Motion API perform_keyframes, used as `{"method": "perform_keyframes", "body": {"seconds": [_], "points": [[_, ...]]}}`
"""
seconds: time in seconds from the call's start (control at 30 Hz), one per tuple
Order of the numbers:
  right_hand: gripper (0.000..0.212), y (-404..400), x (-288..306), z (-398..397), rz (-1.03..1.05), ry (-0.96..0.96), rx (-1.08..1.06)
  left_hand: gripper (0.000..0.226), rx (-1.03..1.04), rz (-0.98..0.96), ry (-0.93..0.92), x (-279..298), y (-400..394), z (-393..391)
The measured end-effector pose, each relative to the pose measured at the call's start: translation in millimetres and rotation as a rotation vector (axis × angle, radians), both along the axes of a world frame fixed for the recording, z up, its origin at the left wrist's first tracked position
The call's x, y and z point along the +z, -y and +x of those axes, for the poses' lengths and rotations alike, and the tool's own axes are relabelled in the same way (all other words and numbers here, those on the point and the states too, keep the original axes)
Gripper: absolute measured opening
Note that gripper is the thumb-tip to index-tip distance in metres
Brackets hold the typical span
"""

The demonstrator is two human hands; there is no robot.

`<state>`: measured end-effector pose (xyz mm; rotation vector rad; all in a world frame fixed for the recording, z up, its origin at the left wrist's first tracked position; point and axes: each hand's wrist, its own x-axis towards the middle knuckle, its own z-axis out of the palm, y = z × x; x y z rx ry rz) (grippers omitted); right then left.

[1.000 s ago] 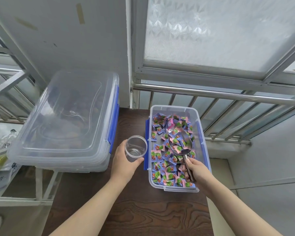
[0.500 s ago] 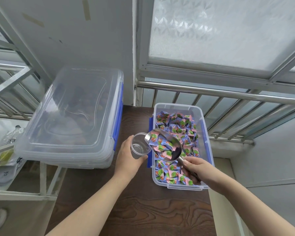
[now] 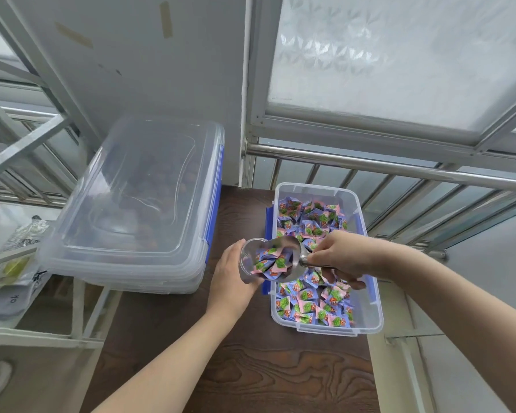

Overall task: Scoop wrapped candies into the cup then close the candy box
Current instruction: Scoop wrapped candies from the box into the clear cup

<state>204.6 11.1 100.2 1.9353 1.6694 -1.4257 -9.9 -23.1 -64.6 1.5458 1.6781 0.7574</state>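
Observation:
A clear plastic cup (image 3: 248,268) is tilted toward the right, gripped by my left hand (image 3: 231,278) just left of the candy box. My right hand (image 3: 341,257) holds the handle of a metal scoop (image 3: 289,263) whose mouth is tipped against the cup's rim. Pink, blue and green wrapped candies (image 3: 270,262) fill the scoop and spill toward the cup. The open candy box (image 3: 367,296), clear with blue side latches, sits on the dark wooden table and holds many more wrapped candies (image 3: 313,222). No lid lies on it.
A large closed clear storage box (image 3: 137,210) with blue latches stands to the left, partly overhanging the wooden table (image 3: 251,374). A steel railing (image 3: 385,168) runs behind the candy box. A white metal frame (image 3: 81,311) and bagged items (image 3: 15,263) lie lower left.
My right hand lifted the loaded scoop out of the box, swung it left and tipped it against the cup. My left hand tilted the cup toward the scoop.

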Motion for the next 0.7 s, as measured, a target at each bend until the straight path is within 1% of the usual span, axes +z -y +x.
{"method": "perform_keyframes", "body": {"seconds": [0.07, 0.2, 0.33, 0.4, 0.47, 0.53, 0.63, 0.7], "points": [[0.047, -7, 5, -8, -0.003, 0.057, 0.043, 0.09, -0.002, -0.002, -0.001, 0, 1, 0], [0.046, -15, 17, -17, 0.029, 0.105, 0.097, 0.091, -0.009, -0.02, 0.0, -1, 0, -1], [0.043, -13, 22, -14, 0.028, 0.107, 0.11, 0.093, -0.014, -0.038, 0.001, -1, -1, -1], [0.042, -8, 27, -7, 0.034, 0.08, 0.08, 0.094, -0.005, -0.059, 0.022, -5, -2, -2], [0.041, 1, 30, 6, 0.045, 0.007, -0.011, 0.094, 0.035, -0.091, 0.079, -5, -4, -2], [0.039, 15, 23, 20, 0.043, -0.075, -0.154, 0.094, 0.095, -0.139, 0.155, -5, -6, -2], [0.034, 37, -13, 37, 0.043, -0.134, -0.441, 0.102, 0.171, -0.235, 0.216, -9, -6, 0], [0.034, 54, -41, 39, 0.027, -0.151, -0.62, 0.096, 0.207, -0.266, 0.249, -11, -3, 4]]}}
